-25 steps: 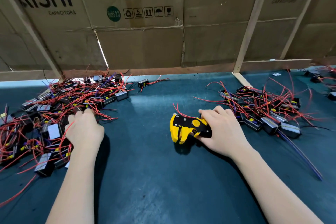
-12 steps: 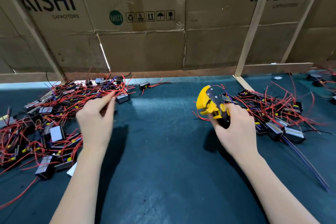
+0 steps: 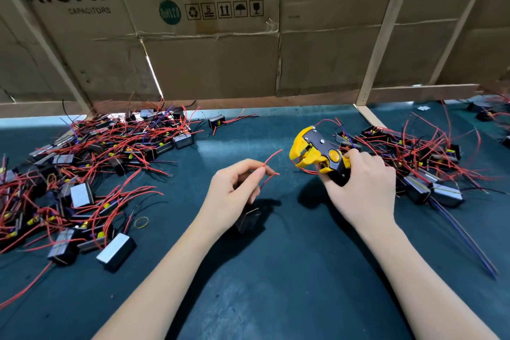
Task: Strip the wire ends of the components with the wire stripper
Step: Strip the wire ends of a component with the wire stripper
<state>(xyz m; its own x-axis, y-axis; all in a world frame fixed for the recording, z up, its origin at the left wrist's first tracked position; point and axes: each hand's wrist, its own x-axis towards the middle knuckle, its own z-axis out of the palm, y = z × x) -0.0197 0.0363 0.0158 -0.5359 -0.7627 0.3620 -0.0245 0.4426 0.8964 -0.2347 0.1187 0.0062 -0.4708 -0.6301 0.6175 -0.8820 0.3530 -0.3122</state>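
My left hand [image 3: 234, 196] holds a small dark component [image 3: 248, 218] above the middle of the mat and pinches one of its red wires [image 3: 271, 159] between thumb and forefinger, so the wire end points up and right. My right hand [image 3: 361, 188] grips the handles of a yellow and black wire stripper [image 3: 317, 153], lifted off the mat. Its yellow jaws face left, a short gap from the wire end. A second red wire end [image 3: 269, 178] sticks out just below the pinched one.
A large pile of components with red wires [image 3: 88, 174] covers the left of the dark green mat [image 3: 276, 284]. A smaller pile [image 3: 422, 163] lies at the right behind my right hand. A yellow rubber band [image 3: 141, 221] lies near the left pile. Cardboard walls [image 3: 215, 36] close the back.
My left hand left the left pile and came to the middle holding a component by its wire. My right hand lifted the stripper off the mat and turned its jaws toward the wire.
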